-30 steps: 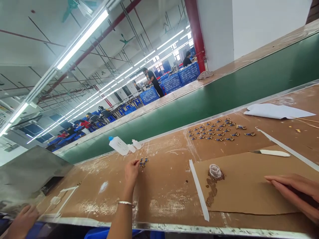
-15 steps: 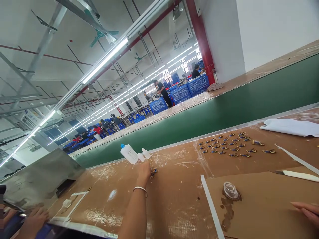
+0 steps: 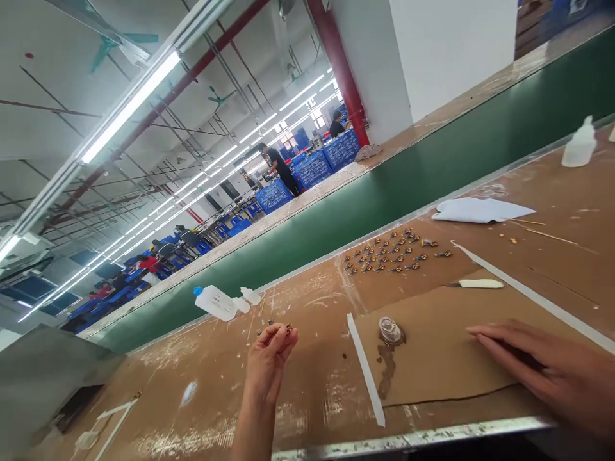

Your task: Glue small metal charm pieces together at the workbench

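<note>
My left hand [image 3: 271, 352] is raised over the brown bench, thumb and fingertips pinched on a small dark-and-gold piece [image 3: 289, 328], mostly covered by the fingers. Just behind it, a few similar blue-and-gold pieces [image 3: 262, 331] show partly. My right hand [image 3: 552, 365] rests on a cardboard sheet [image 3: 446, 358], fingers stretched out and nothing visible in them. Left of its fingertips stands a small clear cup [image 3: 390, 331] beside a dark wet stain. Farther back on the sheet lies a white-handled knife [image 3: 480, 283].
Many small blue-and-gold pieces [image 3: 396, 259] lie in rows near the bench's far edge. A blue-capped bottle [image 3: 216, 303] and small white bottles [image 3: 250, 296] stand at back left. A white cloth [image 3: 475, 210] and a squeeze bottle [image 3: 580, 146] are at right. Other people work in the background.
My left hand has lifted from the small pieces near the bottles, holding one, and come nearer. My right hand has come further into view over the cardboard. The view has swung right.
</note>
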`<state>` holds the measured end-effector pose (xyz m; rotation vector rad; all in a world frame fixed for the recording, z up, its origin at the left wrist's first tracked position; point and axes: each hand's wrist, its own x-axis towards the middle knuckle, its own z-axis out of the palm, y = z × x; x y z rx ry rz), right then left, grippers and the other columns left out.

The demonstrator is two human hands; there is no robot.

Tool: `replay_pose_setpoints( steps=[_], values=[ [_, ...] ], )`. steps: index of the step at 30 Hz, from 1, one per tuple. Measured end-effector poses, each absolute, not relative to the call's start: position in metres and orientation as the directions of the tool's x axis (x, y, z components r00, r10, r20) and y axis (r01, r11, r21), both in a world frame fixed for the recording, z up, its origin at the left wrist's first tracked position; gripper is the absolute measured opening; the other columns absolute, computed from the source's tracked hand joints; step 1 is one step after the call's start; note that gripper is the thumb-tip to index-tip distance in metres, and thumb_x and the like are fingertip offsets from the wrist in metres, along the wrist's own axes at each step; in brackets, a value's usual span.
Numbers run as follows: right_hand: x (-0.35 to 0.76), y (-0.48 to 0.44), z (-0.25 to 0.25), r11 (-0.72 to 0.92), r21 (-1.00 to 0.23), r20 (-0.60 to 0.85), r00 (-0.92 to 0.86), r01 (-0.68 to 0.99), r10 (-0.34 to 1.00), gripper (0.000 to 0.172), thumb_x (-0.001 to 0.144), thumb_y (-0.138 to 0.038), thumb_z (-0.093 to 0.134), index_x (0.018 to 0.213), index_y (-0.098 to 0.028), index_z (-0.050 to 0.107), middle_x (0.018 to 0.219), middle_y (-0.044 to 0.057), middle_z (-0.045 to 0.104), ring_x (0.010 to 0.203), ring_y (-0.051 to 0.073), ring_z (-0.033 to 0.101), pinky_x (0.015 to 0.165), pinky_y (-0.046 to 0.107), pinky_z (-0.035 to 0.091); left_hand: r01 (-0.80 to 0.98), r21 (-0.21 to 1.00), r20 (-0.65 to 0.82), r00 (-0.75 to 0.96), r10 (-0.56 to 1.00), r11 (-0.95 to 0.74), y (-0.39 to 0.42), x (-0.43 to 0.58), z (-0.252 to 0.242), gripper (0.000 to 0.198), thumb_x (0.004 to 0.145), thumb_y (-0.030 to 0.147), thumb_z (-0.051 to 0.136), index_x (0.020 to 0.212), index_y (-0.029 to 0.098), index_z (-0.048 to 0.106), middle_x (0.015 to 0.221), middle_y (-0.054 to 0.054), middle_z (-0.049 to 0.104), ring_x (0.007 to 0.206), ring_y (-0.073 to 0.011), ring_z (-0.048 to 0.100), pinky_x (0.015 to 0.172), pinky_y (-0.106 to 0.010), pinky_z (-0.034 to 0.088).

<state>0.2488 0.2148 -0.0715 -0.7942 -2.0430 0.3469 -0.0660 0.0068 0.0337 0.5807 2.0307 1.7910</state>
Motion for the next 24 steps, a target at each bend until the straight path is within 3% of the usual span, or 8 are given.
replay_pose_setpoints(
  steps=[3,5,12,17,24],
  values=[
    [0.251,0.214,-0.059,0.851,-0.446,0.721,-0.452,0.279,0.526,0.030,0.089,-0.040,0.041,0.086,-0.023,0.066,0.086,0.001,0.070,0.075,0.015,0.067,0.066,0.025,0.057,-0.181,0.983,-0.125,-0.812,0.570,-0.042,0.015,-0.032,0.024,0.034,0.048,0.031,0.084,0.069,0.015,0.063,0.071,-0.001,0.065,0.067,-0.0123,0.063,0.083,-0.035,0.052],
    [0.251,0.213,-0.056,0.853,-0.472,0.725,-0.453,0.222,0.519,0.021,0.089,-0.030,0.044,0.088,-0.022,0.063,0.085,0.003,0.069,0.075,0.015,0.066,0.064,0.024,0.055,-0.281,0.954,-0.171,-0.797,0.579,-0.105,0.022,-0.015,0.019,0.030,0.048,0.026,0.085,0.067,0.015,0.064,0.065,0.002,0.062,0.061,-0.0081,0.059,0.081,-0.032,0.053],
    [0.251,0.211,-0.051,0.814,-0.554,0.685,-0.459,0.177,0.566,0.017,0.089,-0.019,0.044,0.092,-0.020,0.061,0.080,0.003,0.065,0.071,0.012,0.062,0.061,0.023,0.049,-0.226,0.974,-0.167,-0.807,0.567,-0.035,0.046,0.017,0.013,0.033,0.042,0.029,0.086,0.067,0.017,0.068,0.062,0.003,0.061,0.055,-0.0080,0.058,0.078,-0.031,0.054],
    [0.252,0.211,-0.051,0.794,-0.587,0.664,-0.468,0.156,0.583,0.018,0.091,-0.018,0.042,0.095,-0.019,0.059,0.080,0.004,0.062,0.071,0.012,0.059,0.063,0.023,0.047,0.053,0.981,-0.071,-0.792,0.607,0.184,0.060,0.029,0.016,0.034,0.050,0.040,0.081,0.072,0.016,0.070,0.063,-0.002,0.065,0.064,-0.0130,0.060,0.070,-0.024,0.051],
    [0.252,0.212,-0.050,0.784,-0.599,0.655,-0.463,0.165,0.598,0.017,0.090,-0.017,0.043,0.094,-0.017,0.059,0.079,0.005,0.061,0.072,0.013,0.058,0.065,0.024,0.047,0.546,0.766,0.146,-0.661,0.736,0.340,0.084,0.031,0.024,0.027,0.063,0.044,0.069,0.073,0.019,0.070,0.077,-0.003,0.069,0.076,-0.0181,0.061,0.073,-0.026,0.047]
  ],
)
